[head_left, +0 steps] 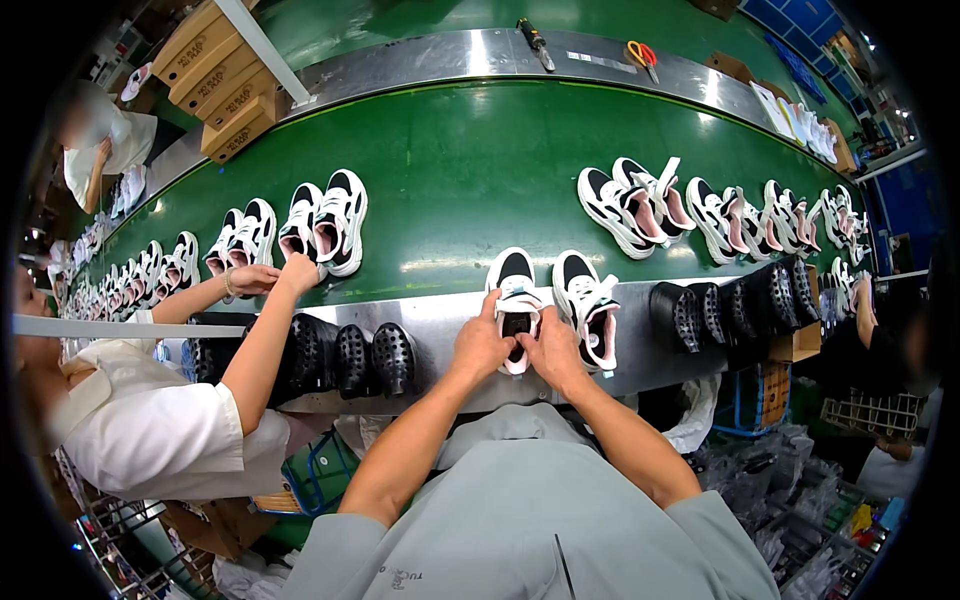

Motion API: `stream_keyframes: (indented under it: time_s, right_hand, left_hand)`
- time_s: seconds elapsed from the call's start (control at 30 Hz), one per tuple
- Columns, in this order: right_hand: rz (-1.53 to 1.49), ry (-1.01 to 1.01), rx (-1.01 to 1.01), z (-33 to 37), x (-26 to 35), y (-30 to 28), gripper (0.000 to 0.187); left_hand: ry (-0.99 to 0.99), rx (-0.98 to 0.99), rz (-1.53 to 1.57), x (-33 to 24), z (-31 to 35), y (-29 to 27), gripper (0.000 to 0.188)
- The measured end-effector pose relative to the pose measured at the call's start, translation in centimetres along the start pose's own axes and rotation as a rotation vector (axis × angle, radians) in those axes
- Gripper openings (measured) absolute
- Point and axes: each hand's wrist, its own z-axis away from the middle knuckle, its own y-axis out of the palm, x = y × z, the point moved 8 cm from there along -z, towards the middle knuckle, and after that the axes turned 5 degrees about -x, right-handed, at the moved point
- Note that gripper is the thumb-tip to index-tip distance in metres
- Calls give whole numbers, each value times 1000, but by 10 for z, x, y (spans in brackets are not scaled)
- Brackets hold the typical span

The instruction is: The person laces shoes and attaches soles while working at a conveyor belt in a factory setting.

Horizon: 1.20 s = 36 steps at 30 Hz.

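Note:
Directly before me, on the metal edge of the workbench, stands a white and black sneaker [514, 265], toe pointing away. My left hand [483, 342] grips its left side near the collar. From the other side my right hand [556, 352] holds the same shoe, with fingers reaching into the opening, where a dark insole shows. Both hands are closed on it; some fingertips are hidden inside. Just right of my right hand is a matching sneaker [583, 283] with pink lining and a raised pale tongue, which nobody holds.
A green conveyor belt [440, 160] carries several more sneaker pairs [622, 208] left and right. Black shoe-shaped forms [375, 360] line both sides of the near ledge. Scissors [643, 58] and a screwdriver-like tool [535, 43] lie on the far rail. A co-worker [170, 415] handles sneakers at left.

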Motion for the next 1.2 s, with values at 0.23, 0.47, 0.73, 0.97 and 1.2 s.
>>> stream_keyframes:
  time_s: [0.23,0.47,0.73,0.97,1.2]
  right_hand:
    - [145,45,-198,-12,-8,13,36]
    - [146,57,-169,-14,-8,7,40]
    - [-115,-436,-221,-15,52,-20,54]
    - [-50,-728,25,-23,40,-5,34]
    - [-80,-721,-113,-26,49,14,45]
  left_hand:
    - [-99,-227,-242,7,-7,5,57]
    - [201,-298,-176,-43,55,-29,50]
    - [72,-301,-68,-11,36,-18,39]
    - [-19,-333,189,15,20,-27,16]
    - [113,-320,64,-2,21,-20,35]
